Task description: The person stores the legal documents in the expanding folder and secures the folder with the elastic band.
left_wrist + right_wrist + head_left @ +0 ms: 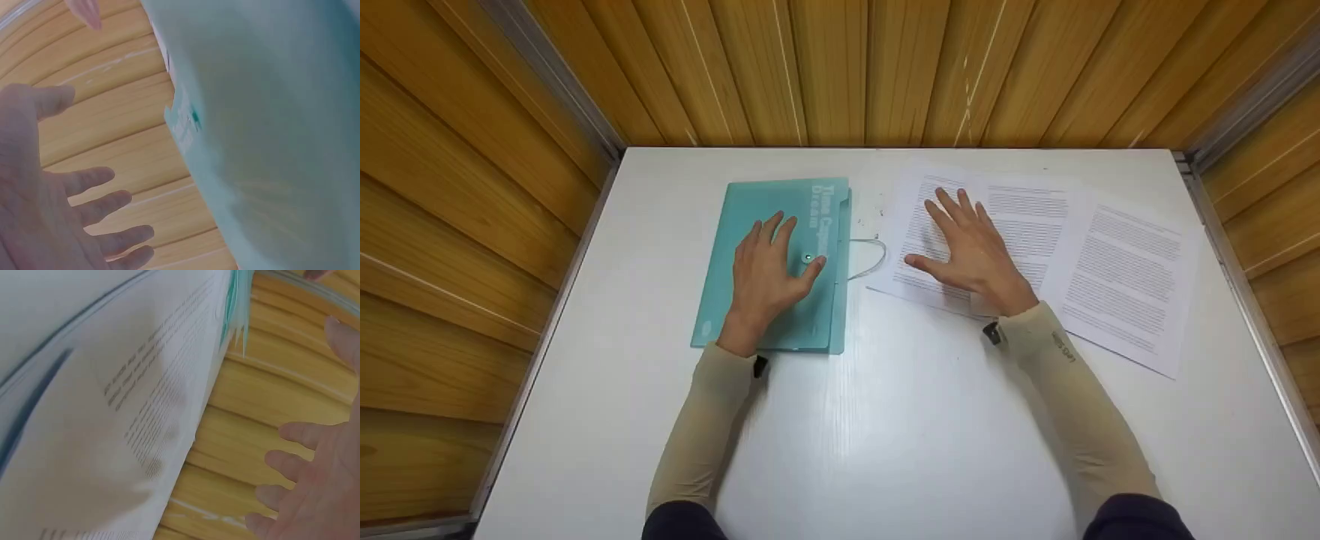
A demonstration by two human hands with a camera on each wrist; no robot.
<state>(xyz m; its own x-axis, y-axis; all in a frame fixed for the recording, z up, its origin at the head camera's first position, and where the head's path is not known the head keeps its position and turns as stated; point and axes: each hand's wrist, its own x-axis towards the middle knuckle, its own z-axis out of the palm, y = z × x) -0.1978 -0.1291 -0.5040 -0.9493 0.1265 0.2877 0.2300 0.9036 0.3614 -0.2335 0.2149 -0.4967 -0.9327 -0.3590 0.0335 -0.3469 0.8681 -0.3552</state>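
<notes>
A teal plastic document folder (769, 202) lies on the left half of the white table, with a round button and a pale elastic loop (877, 259) at its right edge. Over the folder hovers my left hand (769, 274), fingers spread and holding nothing. Several printed sheets of paper (1125, 277) lie fanned out and overlapping on the right. Above the leftmost sheets is my right hand (971, 251), its fingers spread too, with nothing in its grasp. Both wrist views show a gap between the palm and what lies below: the folder (270, 140) and the paper (140, 382).
The white table (900, 435) is bordered by wood-plank walls (840, 75) at the back and both sides. Metal rails (1252, 300) run along its side edges. The elastic loop lies in the narrow strip between folder and papers.
</notes>
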